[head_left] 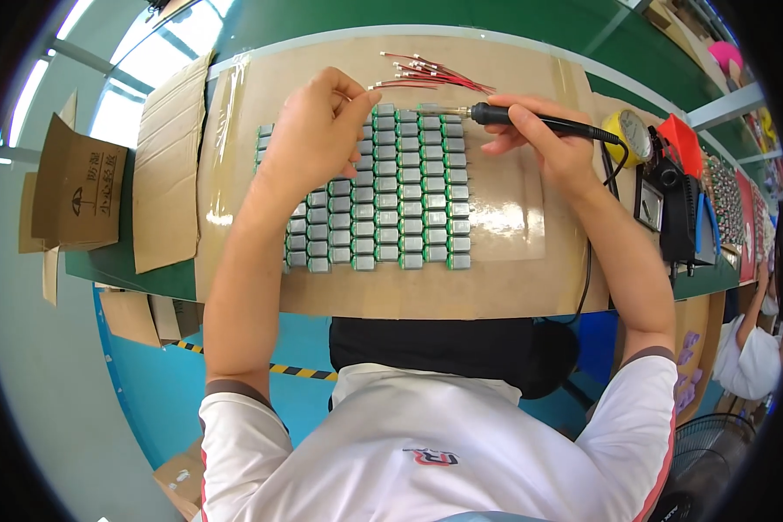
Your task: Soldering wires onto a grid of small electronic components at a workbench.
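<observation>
My right hand point(552, 143) grips a soldering iron point(531, 120) with a black handle. Its metal tip points left, over the far rows of small grey blocks with green edges point(409, 187), which stand packed in columns on the table. At the far left part of the rows, my left hand point(317, 130) is closed in a pinch, thumb against forefinger. Whatever lies between those fingers is too small to make out; the hand and forearm hide some blocks. Just beyond both hands lies a loose bunch of red and black wires with white connectors point(439, 74).
Brown board point(513, 283) covers the table. On the right stand a yellow tape roll point(628, 137), a black soldering station point(683, 222) and a red bin point(680, 143). A cardboard sheet point(170, 165) and an open carton point(78, 187) are at left. The iron's cord passes my right wrist.
</observation>
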Tool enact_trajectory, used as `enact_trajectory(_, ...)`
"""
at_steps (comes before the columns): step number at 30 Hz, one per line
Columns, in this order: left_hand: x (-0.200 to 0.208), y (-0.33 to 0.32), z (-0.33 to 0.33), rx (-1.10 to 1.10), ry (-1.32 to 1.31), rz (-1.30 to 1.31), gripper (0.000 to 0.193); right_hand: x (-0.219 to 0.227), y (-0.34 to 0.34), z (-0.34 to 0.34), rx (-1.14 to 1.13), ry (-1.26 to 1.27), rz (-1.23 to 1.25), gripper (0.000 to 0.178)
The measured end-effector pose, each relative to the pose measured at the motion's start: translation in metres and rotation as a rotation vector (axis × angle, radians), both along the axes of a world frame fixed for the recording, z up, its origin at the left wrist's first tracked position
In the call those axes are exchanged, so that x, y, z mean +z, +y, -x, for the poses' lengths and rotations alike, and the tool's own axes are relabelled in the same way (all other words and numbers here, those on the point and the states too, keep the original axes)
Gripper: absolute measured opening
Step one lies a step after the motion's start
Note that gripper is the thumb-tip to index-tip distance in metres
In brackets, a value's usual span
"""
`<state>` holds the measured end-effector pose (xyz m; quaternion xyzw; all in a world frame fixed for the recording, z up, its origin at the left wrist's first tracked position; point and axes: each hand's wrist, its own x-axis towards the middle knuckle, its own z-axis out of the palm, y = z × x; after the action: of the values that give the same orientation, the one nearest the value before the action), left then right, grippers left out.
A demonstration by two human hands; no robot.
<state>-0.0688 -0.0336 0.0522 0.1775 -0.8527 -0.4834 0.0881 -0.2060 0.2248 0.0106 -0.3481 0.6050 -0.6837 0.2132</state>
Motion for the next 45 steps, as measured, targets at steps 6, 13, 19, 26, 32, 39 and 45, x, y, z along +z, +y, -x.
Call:
enact_trajectory(6, -0.026, 0.001, -0.012, 0.116, 0.104, 0.245, 0.029, -0.014, -0.002, -0.007, 0.005, -0.081, 0.011, 0.026)
enact_trajectory(13, -0.042, -0.001, -0.013, 0.078, 0.086, 0.104, 0.015, -0.025, -0.002, -0.01, 0.008, -0.109, 0.039, 0.027)
enact_trajectory(19, -0.038, 0.01, -0.014, 0.035, 0.056, 0.122, 0.013, -0.023, -0.004, -0.01, 0.05, -0.099, -0.008, 0.025)
enact_trajectory(26, -0.036, 0.007, -0.015, 0.005, 0.022, 0.154, 0.014, -0.025, -0.004, -0.011, 0.049, -0.086, -0.015, 0.024)
enact_trajectory(32, -0.036, 0.008, -0.014, 0.002, -0.001, 0.163, 0.015, -0.025, -0.004, -0.012, 0.052, -0.065, -0.047, 0.024)
enact_trajectory(39, -0.036, 0.008, -0.014, 0.013, -0.017, 0.173, 0.016, -0.023, -0.004, -0.011, 0.041, -0.057, -0.067, 0.023)
enact_trajectory(45, -0.037, 0.009, -0.013, 0.003, -0.001, 0.169, 0.016, -0.023, -0.004, -0.012, 0.043, -0.065, -0.063, 0.024)
